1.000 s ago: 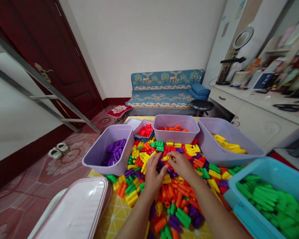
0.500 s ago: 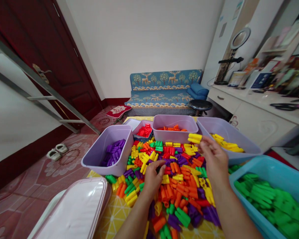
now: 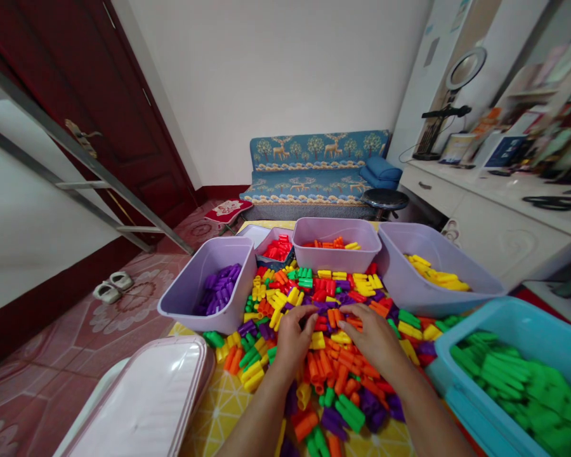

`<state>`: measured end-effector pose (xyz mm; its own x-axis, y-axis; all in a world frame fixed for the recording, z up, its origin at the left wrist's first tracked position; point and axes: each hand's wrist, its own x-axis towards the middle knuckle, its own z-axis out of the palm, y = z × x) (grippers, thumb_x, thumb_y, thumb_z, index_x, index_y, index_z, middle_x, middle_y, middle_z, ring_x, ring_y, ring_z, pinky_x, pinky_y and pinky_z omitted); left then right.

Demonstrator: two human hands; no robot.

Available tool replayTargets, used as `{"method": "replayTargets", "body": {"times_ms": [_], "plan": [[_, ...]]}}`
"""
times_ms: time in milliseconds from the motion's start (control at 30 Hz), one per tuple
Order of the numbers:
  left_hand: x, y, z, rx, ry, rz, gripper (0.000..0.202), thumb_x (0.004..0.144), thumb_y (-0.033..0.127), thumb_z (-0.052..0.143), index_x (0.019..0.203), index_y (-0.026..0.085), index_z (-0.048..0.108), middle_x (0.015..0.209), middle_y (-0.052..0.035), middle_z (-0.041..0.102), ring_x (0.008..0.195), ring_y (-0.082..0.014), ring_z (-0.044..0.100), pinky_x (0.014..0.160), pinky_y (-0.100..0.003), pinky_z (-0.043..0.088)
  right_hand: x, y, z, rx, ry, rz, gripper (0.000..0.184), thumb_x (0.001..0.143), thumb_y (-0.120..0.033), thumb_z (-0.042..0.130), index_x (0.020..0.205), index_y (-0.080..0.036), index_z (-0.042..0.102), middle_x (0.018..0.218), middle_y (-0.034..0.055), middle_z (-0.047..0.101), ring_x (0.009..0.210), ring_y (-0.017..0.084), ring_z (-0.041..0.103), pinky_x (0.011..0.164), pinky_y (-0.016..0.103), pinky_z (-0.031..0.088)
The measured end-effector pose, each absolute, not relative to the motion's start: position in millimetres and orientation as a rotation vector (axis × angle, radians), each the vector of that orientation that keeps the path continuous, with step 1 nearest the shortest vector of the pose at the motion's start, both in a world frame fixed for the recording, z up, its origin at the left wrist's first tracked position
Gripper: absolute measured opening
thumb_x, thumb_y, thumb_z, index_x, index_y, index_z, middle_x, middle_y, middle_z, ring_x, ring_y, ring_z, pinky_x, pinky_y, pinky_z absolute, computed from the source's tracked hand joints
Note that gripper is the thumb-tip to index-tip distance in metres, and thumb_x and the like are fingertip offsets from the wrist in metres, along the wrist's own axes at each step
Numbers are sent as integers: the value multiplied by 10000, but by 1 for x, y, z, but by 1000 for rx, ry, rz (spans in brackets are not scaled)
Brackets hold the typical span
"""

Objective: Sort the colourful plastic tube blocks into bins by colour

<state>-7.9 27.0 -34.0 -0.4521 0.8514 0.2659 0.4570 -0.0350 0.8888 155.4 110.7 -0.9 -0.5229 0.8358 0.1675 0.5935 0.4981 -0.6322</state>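
Observation:
A heap of plastic tube-shaped building pieces in yellow, orange, red, green and purple covers the table. My left hand [image 3: 295,336] rests over its middle, thumb and forefinger slightly apart, with no piece visible between them. From the right, my right hand [image 3: 374,336] reaches in with thumb and fingers parted around orange pieces; a firm grip does not show. An orange piece [image 3: 334,318] lies between the two hands. Beyond them stands a lilac bin [image 3: 335,259] of orange pieces, where a yellow piece [image 3: 353,246] lies at the right.
A lilac bin of purple pieces [image 3: 221,289] stands left, a small box of red pieces [image 3: 278,248] behind. At right are a lilac bin of yellow pieces [image 3: 435,274] and a blue bin of green pieces [image 3: 518,381]. A pale lid [image 3: 143,400] lies front left.
My right hand has let go of its yellow piece and come down left onto the heap. A yellow piece now shows in the bin of orange pieces. My left hand has barely moved.

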Motion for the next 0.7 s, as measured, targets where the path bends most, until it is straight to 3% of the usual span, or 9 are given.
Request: {"method": "replayTargets", "body": {"times_ms": [267,400,500,700], "plan": [[-7,24,-29,1531,1894,1388,257,780,320,655,1008,217,715,979,-78,723,929,-251,652,847,-374,498,146,108,3,-1130,-2342,696,280,815,-256,541,1060,-198,661,1117,84,665,1065,226,612,954,361,453],[-10,22,-27,1663,1829,1311,363,712,175,673,1069,234,698,1019,-72,714,982,-264,635,893,-397,485,142,104,-2,-1080,-2441,709,391,734,-185,619,1124,-193,647,1181,86,638,1108,246,583,994,390,431],[-14,23,-31,1524,1750,1457,390,732,116,627,1105,218,673,1086,-72,698,1040,-241,627,944,-390,474,141,101,-8,-1032,-2412,701,489,704,-153,643,1191,-189,616,1246,93,606,1165,251,546,1038,413,399],[-19,27,-40,1224,1538,1696,361,818,284,633,1163,179,626,1195,-104,657,1103,-235,618,950,-365,494,131,91,-6,-953,-2259,774,496,750,-161,595,1241,-223,569,1301,83,578,1216,228,519,1058,433,390]]}}
